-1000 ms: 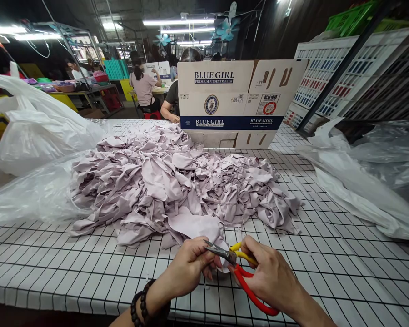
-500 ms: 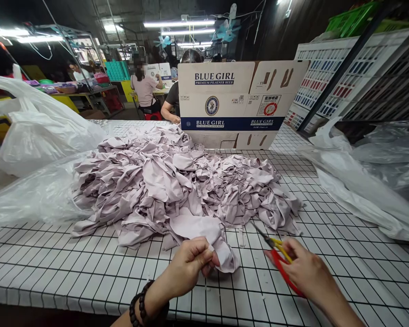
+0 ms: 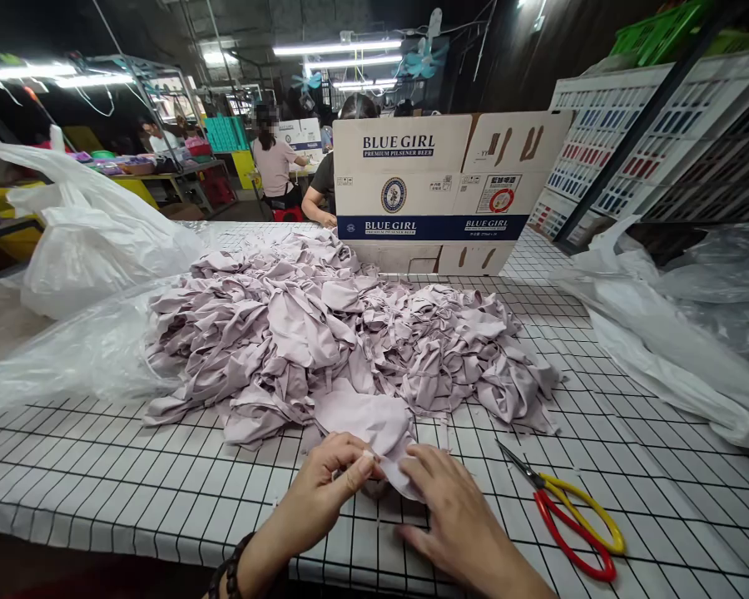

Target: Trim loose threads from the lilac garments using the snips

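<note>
A pale mauve fabric piece (image 3: 374,423) lies at the front of a large heap of the same cloth (image 3: 300,324). My left hand (image 3: 330,487) pinches its near edge between thumb and fingers. On the right side of that piece rests my right hand (image 3: 449,507), fingers stretched out and thumb apart, its fingertips at the cloth's edge. Scissors (image 3: 558,507) with one red and one yellow handle lie on the table to the right of my right hand, untouched, blades pointing up and left.
The table has a white cloth with black grid lines (image 3: 181,491). Behind the heap stands a Blue Girl beer carton (image 3: 424,191). Plastic bags (image 3: 93,225) lie at the left, and another white bag (image 3: 655,333) at the right. A person (image 3: 321,195) sits behind the carton.
My right hand has let go of the scissors, which now lie on the table, and has moved left to the fabric piece. My left hand still pinches the cloth.
</note>
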The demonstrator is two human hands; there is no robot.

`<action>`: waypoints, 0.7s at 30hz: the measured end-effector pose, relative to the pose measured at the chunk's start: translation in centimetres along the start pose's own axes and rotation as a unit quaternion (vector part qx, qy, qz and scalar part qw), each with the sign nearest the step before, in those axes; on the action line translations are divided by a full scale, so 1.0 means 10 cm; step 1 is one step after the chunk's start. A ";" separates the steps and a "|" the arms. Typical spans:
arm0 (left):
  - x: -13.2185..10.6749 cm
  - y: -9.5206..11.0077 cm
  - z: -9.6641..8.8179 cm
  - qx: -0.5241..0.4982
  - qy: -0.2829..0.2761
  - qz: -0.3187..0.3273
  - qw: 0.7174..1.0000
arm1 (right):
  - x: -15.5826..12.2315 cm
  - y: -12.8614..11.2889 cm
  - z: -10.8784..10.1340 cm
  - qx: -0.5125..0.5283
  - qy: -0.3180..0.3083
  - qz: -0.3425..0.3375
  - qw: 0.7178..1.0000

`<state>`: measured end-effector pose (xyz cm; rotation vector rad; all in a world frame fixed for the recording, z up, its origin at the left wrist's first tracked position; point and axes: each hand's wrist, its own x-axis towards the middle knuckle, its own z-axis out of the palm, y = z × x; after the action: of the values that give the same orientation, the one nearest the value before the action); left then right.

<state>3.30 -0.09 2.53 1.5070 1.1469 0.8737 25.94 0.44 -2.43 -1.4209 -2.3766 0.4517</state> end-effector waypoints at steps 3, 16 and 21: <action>-0.13 0.08 -0.11 0.086 -0.056 0.014 0.995 | 0.15 -0.03 0.07 -0.003 0.009 0.035 0.999; 0.25 -0.66 -0.09 0.364 -0.007 0.117 0.924 | -0.21 0.40 0.04 0.256 0.020 0.087 0.962; 0.39 -0.91 -0.13 0.362 -0.005 0.146 0.921 | -0.21 0.47 -0.01 0.376 0.016 0.131 0.917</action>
<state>1.18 4.39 -6.15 2.3302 1.3373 0.6522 30.57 0.71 -4.64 -1.3247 -1.6667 1.2356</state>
